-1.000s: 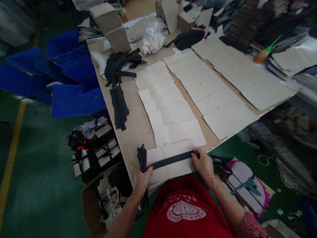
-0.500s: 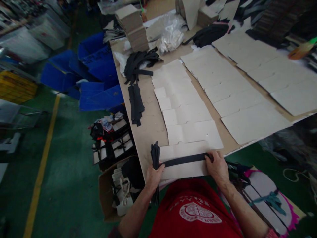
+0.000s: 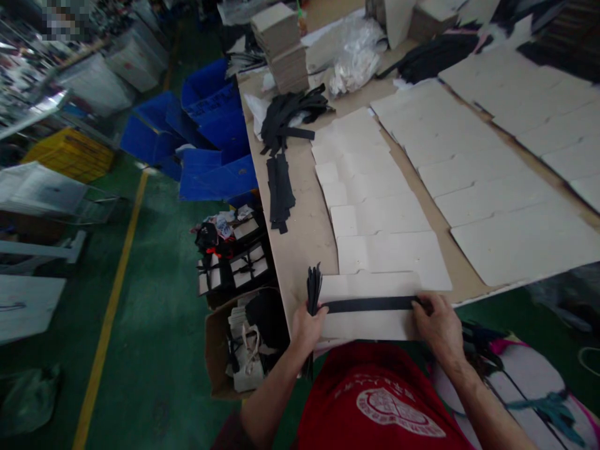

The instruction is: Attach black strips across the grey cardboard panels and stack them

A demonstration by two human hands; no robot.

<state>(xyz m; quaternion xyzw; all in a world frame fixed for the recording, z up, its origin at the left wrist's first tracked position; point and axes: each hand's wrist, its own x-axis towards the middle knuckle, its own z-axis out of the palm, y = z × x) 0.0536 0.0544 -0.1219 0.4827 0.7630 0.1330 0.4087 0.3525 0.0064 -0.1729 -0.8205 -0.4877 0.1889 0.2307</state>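
Note:
A black fabric strip (image 3: 370, 304) stretches straight across a beige card (image 3: 370, 328) at the table's front edge. At its left end, my left hand (image 3: 308, 325) is closed around a bundle of black strips (image 3: 314, 284), its thumb on the end of the stretched strip. My right hand (image 3: 438, 325) is closed, pinching the strip's right end over the card's right side. Beyond this card, more beige cards (image 3: 389, 250) lie overlapped in a column.
Loose black strips (image 3: 280, 194) and a tangled pile of them (image 3: 285, 119) lie along the table's left side. Further columns of cards (image 3: 520, 244) spread to the right. A cardboard box (image 3: 218, 375) and blue bins (image 3: 218, 175) stand on the floor at left.
The view has swung left, so everything sits further right in the picture. The strip, slightly curved before, now runs straighter across the card between my hands.

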